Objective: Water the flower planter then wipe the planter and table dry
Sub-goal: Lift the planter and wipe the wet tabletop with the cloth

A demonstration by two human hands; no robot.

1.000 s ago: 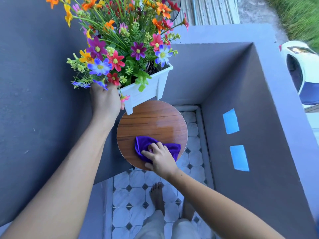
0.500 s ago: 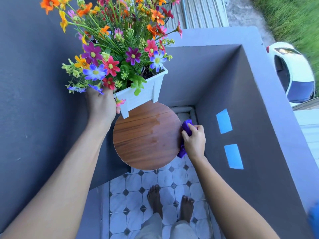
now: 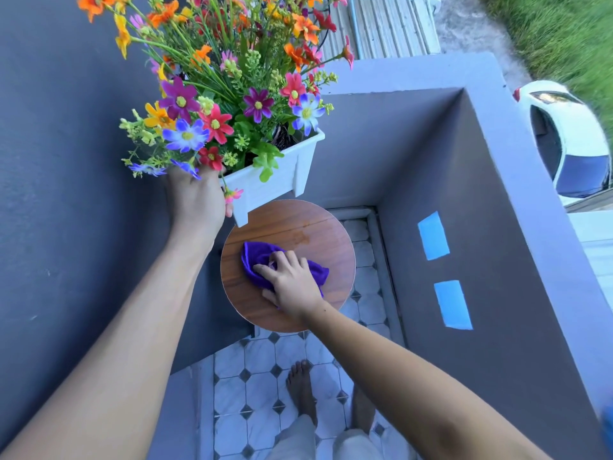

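A white rectangular planter (image 3: pixel 285 174) full of colourful flowers (image 3: pixel 215 104) is held up above the far left edge of a small round wooden table (image 3: pixel 328 240). My left hand (image 3: pixel 197 197) grips the planter's near end from below. My right hand (image 3: pixel 292 282) presses a purple cloth (image 3: pixel 257 260) flat on the middle of the tabletop. A faint wet streak (image 3: pixel 302 235) shows on the wood just beyond the cloth.
A dark grey wall (image 3: pixel 66 194) runs close on the left. A grey parapet (image 3: pixel 497 260) with two blue tape patches (image 3: pixel 433 235) encloses the right and far sides. Tiled floor (image 3: pixel 252 376) and my bare feet (image 3: pixel 300 390) lie below. A white car (image 3: pixel 564 137) stands outside.
My right hand moved the purple cloth from the table's right edge back to the middle of the top. The left hand keeps the planter lifted in the same place.
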